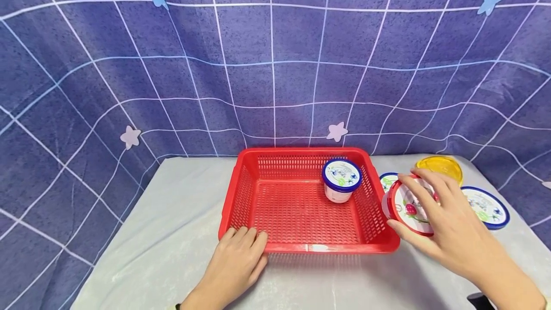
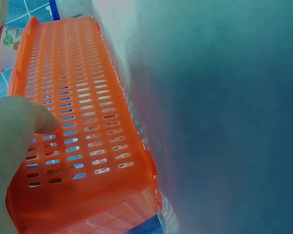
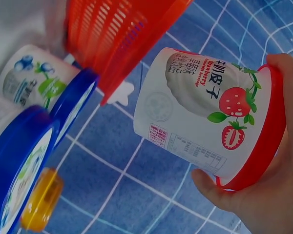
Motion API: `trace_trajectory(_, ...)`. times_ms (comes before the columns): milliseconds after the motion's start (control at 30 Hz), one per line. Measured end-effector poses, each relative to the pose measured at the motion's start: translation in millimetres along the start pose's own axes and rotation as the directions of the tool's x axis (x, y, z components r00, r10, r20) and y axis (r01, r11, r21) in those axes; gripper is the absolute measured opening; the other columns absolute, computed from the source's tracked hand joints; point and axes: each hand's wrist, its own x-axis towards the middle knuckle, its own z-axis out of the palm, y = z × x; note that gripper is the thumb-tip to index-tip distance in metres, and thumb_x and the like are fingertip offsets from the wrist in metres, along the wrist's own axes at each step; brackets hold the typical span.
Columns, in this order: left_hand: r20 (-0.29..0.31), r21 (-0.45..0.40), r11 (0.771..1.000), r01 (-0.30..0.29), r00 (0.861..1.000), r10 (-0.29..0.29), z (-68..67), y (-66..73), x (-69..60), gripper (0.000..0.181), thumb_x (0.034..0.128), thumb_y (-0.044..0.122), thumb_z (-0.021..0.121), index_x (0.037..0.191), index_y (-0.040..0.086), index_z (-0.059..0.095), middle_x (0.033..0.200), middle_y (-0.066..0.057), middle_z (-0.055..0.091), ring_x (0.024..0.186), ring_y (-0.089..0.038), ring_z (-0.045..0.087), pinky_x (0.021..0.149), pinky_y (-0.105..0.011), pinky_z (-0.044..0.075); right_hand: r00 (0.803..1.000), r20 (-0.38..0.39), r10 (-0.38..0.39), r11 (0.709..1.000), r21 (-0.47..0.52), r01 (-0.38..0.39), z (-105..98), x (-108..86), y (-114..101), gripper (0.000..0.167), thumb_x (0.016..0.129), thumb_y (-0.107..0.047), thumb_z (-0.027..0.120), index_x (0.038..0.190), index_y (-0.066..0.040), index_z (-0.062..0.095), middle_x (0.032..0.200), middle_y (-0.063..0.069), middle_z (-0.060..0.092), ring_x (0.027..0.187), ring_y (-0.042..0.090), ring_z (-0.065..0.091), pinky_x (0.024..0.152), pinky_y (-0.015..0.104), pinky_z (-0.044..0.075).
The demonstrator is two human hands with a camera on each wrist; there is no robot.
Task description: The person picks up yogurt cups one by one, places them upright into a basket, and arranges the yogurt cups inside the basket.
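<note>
A red plastic basket (image 1: 307,248) with slotted walls stands on the table. At its front left corner my left hand (image 1: 241,257) grips the rim, fingers over the edge and the thumb (image 2: 46,121) against the outer wall. Beyond the basket's right side, my right hand (image 1: 447,219) holds a red-lidded tub (image 3: 195,117) by its lid, raised and tilted. The tub's white side carries a strawberry picture. Inside the basket, at the back right, sits a blue-lidded tub (image 1: 342,176) standing upright.
Right of the basket stand two more blue-lidded tubs, one partly behind my right hand (image 1: 387,179) and another (image 1: 484,207) farther right. A yellow-lidded container (image 1: 443,169) is behind them. A blue gridded cloth (image 1: 292,80) hangs behind the grey-white tabletop (image 1: 172,214).
</note>
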Motion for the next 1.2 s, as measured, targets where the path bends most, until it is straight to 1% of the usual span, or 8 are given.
trace_trajectory(100,0.007,-0.003,1.0,0.0,1.0,0.0,-0.1,0.3,0.2,0.027,0.0913,0.032,0.045,0.101,0.01,0.058,0.08,-0.002,0.056,0.072,-0.024,0.055,0.067,-0.038,0.04,1.0,0.004,-0.031,0.999,-0.008,0.031,6.3,3.9,-2.2,0.081,0.087,-0.073,0.049,0.138,-0.011,0.056,0.137,0.02,0.05,0.123,0.042,0.043,0.116,0.032,0.021)
trace_trajectory(333,0.004,0.002,1.0,-0.003,1.0,0.003,1.4,0.3,-0.5,0.029,0.0939,0.032,0.041,0.101,0.01,0.058,0.08,-0.003,0.056,0.072,-0.024,0.055,0.066,-0.038,0.04,0.995,0.064,-0.08,0.996,-0.02,0.081,17.0,15.5,-6.2,0.083,0.088,-0.073,0.046,0.145,-0.013,0.05,0.138,0.017,0.05,0.124,0.04,0.044,0.099,0.057,0.036)
trace_trajectory(433,-0.013,-0.003,1.0,-0.004,1.0,0.004,2.3,0.1,-0.7,0.029,0.0937,0.031,0.041,0.101,0.009,0.058,0.08,-0.003,0.056,0.071,-0.024,0.055,0.065,-0.038,0.039,0.993,0.079,-0.091,0.996,-0.012,0.092,21.1,18.7,-7.2,0.084,0.088,-0.072,0.048,0.149,-0.014,0.045,0.139,0.016,0.05,0.125,0.037,0.043,0.099,0.057,0.037)
trace_trajectory(600,-0.05,-0.009,1.0,-0.014,0.999,0.014,3.0,-0.4,-0.4,0.026,0.092,0.029,0.043,0.1,0.009,0.058,0.078,-0.002,0.054,0.068,-0.023,0.053,0.063,-0.037,0.039,0.991,0.096,-0.098,0.995,0.0,0.098,25.8,21.8,-9.6,0.085,0.089,-0.072,0.047,0.152,-0.014,0.041,0.139,0.016,0.049,0.128,0.035,0.042,0.109,0.049,0.03)
trace_trajectory(700,-0.035,0.001,1.0,-0.013,0.999,0.013,3.4,-0.4,-0.3,0.029,0.095,0.031,0.038,0.099,0.01,0.058,0.077,-0.002,0.053,0.068,-0.023,0.052,0.064,-0.037,0.038,0.99,0.093,-0.104,0.995,0.003,0.104,28.2,22.9,-10.6,0.084,0.089,-0.071,0.047,0.151,-0.015,0.043,0.139,0.015,0.049,0.128,0.035,0.042,0.112,0.046,0.028)
trace_trajectory(967,-0.027,-0.012,1.0,-0.01,1.0,0.009,1.9,-0.1,0.1,0.026,0.0872,0.031,0.05,0.1,0.01,0.058,0.078,-0.002,0.054,0.069,-0.023,0.053,0.064,-0.037,0.038,0.988,0.096,-0.117,0.993,0.03,0.115,37.1,23.4,-15.3,0.081,0.089,-0.07,0.048,0.149,-0.016,0.045,0.138,0.013,0.05,0.126,0.035,0.043,0.099,0.057,0.036)
trace_trajectory(1067,-0.04,-0.003,1.0,-0.016,0.999,0.016,3.0,-0.3,0.0,0.025,0.0896,0.031,0.047,0.099,0.01,0.058,0.077,-0.002,0.053,0.068,-0.023,0.053,0.063,-0.036,0.038,0.987,0.117,-0.11,0.994,0.026,0.108,40.9,22.6,-16.9,0.081,0.088,-0.07,0.05,0.15,-0.018,0.044,0.14,0.013,0.049,0.126,0.035,0.043,0.098,0.059,0.038)
trace_trajectory(1200,-0.044,0.002,1.0,-0.013,0.999,0.013,3.1,-0.2,-0.7,0.024,0.09,0.03,0.046,0.098,0.01,0.057,0.077,-0.002,0.053,0.068,-0.023,0.053,0.064,-0.036,0.038,0.985,0.149,-0.087,0.996,0.015,0.086,43.9,21.7,-18.2,0.084,0.082,-0.064,0.063,0.152,-0.022,0.041,0.143,0.012,0.047,0.128,0.035,0.042,0.096,0.062,0.041)
